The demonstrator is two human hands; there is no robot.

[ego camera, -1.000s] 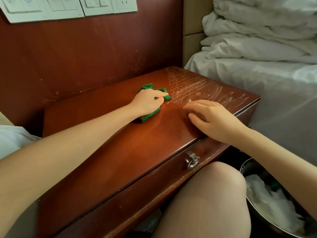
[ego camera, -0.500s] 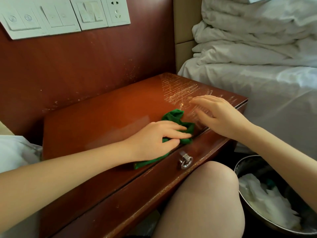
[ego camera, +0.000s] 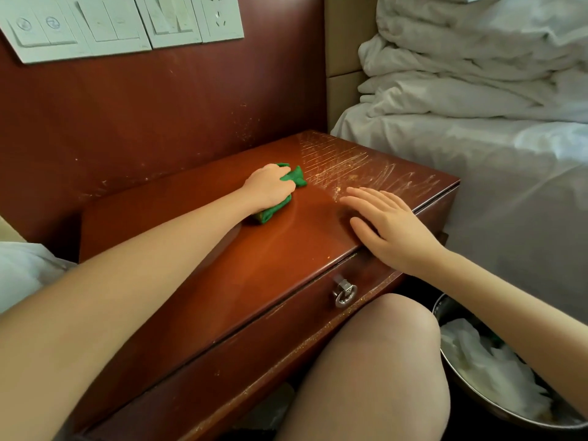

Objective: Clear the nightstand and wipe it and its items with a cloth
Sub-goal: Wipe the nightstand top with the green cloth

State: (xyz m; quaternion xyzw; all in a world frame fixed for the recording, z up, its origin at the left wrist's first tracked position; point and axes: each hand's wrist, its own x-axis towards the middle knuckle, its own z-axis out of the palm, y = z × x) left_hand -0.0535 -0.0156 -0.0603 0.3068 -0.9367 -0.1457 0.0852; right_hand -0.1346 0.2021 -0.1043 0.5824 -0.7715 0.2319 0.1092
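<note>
Head view: the left hand (ego camera: 270,189) grips the bunched green cloth (ego camera: 294,179) and presses it on the table (ego camera: 222,265), near the back. The right hand (ego camera: 391,227) lies flat by the front edge, fingers straight, holding nothing. Pale gritty streaks (ego camera: 359,167) cover the corner by the bed (ego camera: 477,160). A wad this small could skip strips or sweep grit onto the sheet, and the resting right hand likely blocks the stroke.
</note>
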